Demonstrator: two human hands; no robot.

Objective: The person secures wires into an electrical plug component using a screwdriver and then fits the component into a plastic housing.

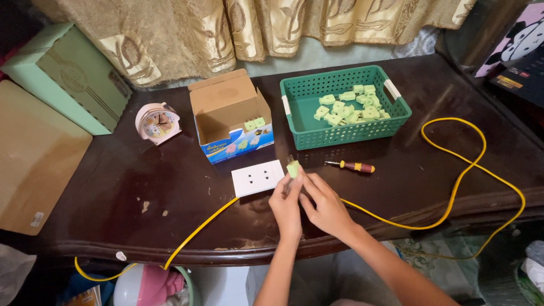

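Dark wooden table (141,187) filling the view, curtained wall along its far edge. Pale green box (68,76) at the far left corner, a tan board (34,164) beside it along the left edge. Green perforated basket (345,113) toward the far right, loaded with a heap of light green plug pieces (348,107). Open cardboard box (229,116) near the far middle, a few more green pieces showing in its front corner. Long yellow cable (453,187) looping across the right side, passing under the hands and dropping over the near edge at the left. Small pink alarm clock (157,123) left of the cardboard box. White socket plate (258,177) flat near the middle, just beside the hands. Small screwdriver (351,166) lying in front of the basket. Left hand (286,207) and right hand (326,207) close together over the near middle, fingertips pinched narrow around a single light green plug piece (293,168), held up just above the table by the right end of the socket plate. Likely risks: piece slipping from so light a fingertip grip and dropping to the table or off the near edge; forearm catching the cable slack and dragging the socket plate; screwdriver rolling if nudged.
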